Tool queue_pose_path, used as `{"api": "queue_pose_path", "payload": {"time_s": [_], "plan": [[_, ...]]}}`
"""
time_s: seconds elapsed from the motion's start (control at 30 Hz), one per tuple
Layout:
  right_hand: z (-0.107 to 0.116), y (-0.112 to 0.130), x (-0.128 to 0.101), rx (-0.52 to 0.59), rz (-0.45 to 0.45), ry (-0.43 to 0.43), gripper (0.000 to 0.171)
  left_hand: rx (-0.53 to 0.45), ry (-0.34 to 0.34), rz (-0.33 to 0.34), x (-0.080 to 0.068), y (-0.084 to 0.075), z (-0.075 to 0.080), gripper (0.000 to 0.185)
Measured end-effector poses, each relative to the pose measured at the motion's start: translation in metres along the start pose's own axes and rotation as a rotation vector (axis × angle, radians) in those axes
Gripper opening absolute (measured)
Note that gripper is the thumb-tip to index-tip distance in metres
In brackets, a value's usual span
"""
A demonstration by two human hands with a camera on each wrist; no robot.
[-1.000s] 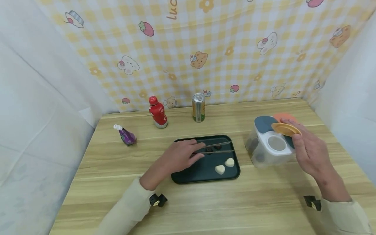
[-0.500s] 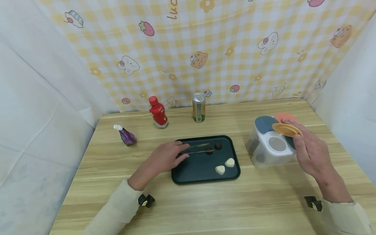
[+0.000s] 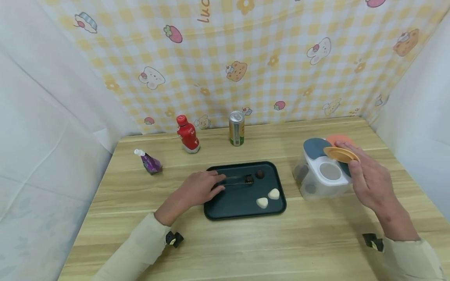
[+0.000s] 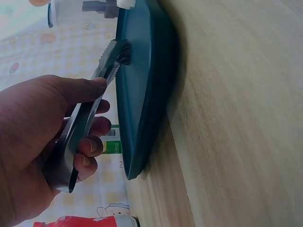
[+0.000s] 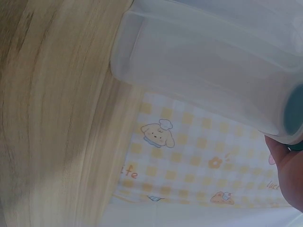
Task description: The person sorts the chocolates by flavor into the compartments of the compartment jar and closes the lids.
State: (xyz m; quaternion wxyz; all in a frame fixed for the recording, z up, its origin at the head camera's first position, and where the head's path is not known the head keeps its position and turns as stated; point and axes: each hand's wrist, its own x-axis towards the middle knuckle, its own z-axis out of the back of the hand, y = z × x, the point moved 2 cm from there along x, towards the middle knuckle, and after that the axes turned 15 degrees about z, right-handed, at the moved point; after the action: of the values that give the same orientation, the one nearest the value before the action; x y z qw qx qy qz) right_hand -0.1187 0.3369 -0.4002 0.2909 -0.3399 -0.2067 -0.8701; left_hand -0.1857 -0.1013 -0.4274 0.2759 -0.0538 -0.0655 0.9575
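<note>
Wooden table (image 3: 246, 246), gingham backdrop. Left hand (image 3: 197, 189) grips tongs (image 3: 236, 180), tips closed on dark ball (image 3: 249, 180) over dark tray (image 3: 242, 212). Right hand (image 3: 369, 181) pinches orange lid (image 3: 341, 154) above clear container (image 3: 321, 177).

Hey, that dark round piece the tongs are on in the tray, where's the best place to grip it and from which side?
Probably across its middle, coming in low from the left hand's side. The dark round piece is small and lies flat on the tray, and the tongs already lie almost level with their tips at it. A second dark piece sits just to its right, so that side is more crowded.
</note>
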Motion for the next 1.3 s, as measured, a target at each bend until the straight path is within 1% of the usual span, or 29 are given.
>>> {"api": "queue_pose_path", "payload": {"time_s": [0.23, 0.43, 0.6, 0.93, 1.3], "plan": [[0.0010, 0.0010, 0.0024, -0.009, 0.014, -0.006, 0.044, 0.004, 0.000, -0.003, 0.0019, 0.0000, -0.0010, 0.038], [0.0009, 0.0012, 0.0035, 0.002, -0.004, -0.003, 0.044, -0.002, -0.002, -0.009, 0.0027, 0.0010, -0.0017, 0.038], [0.0011, 0.0016, 0.0043, 0.006, -0.006, -0.003, 0.045, -0.016, 0.004, -0.002, 0.0025, 0.0009, -0.0013, 0.038], [0.0001, 0.0019, 0.0023, -0.011, 0.000, -0.005, 0.044, 0.004, -0.006, 0.002, 0.0009, 0.0004, -0.0037, 0.038], [-0.0004, -0.0002, 0.0006, -0.016, 0.016, -0.010, 0.046, -0.008, 0.015, 0.030, 0.0009, 0.0006, -0.0064, 0.039]]}}
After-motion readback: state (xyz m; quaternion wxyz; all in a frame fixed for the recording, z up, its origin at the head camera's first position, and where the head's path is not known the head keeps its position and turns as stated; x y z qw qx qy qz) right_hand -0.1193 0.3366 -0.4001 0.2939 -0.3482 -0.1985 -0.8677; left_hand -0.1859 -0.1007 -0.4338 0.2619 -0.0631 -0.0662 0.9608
